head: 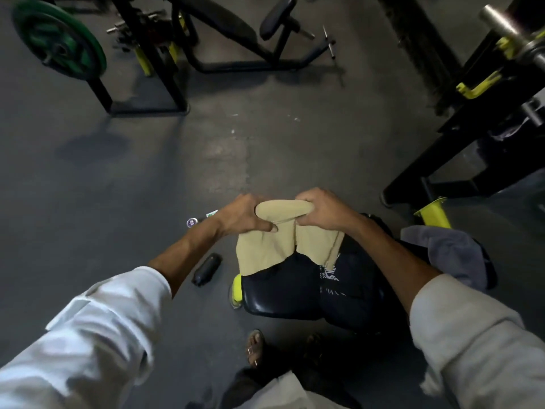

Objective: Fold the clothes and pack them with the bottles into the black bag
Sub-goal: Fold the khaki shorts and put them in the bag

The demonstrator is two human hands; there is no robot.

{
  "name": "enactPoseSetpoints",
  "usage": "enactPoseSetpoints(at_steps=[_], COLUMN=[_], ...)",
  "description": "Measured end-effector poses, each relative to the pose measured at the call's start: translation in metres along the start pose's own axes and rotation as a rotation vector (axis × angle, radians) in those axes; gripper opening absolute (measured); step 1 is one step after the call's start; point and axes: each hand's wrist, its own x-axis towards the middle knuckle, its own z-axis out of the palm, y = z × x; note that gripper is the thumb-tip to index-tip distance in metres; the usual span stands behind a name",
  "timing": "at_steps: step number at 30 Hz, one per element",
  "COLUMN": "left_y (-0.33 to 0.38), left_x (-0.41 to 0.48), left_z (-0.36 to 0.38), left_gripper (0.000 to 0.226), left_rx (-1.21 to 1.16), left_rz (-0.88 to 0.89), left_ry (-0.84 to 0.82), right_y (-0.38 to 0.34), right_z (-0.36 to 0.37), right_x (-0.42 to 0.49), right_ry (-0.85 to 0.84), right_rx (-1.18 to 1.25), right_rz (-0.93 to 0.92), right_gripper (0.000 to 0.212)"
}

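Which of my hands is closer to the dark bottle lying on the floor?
Left. The left hand grips the tan garment above and just right of the dark bottle; the right hand grips it further right.

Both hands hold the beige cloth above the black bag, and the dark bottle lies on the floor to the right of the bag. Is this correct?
Not quite. The head view shows the dark bottle on the floor to the left of the black bag, not the right. The left hand and right hand do hold the beige cloth above it.

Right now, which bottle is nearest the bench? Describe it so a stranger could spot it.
Start at the black padded bench seat with the yellow-capped leg. On the grey floor just left of it lies a dark cylindrical bottle on its side. Unlike the other bottle farther off, it shows no bright label.
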Motion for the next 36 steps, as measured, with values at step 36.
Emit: enactPoseSetpoints(at_steps=[36], left_y=[0.045], left_x=[0.014], left_z=[0.071], left_gripper=[0.058], left_rx=[-1.404], left_rz=[-0.283], left_ry=[0.041], right_y=[0.03], right_z=[0.001], right_x=[-0.096], right_ry=[0.341], right_rx=[1.412], right_rz=[0.357], right_gripper=[0.038])
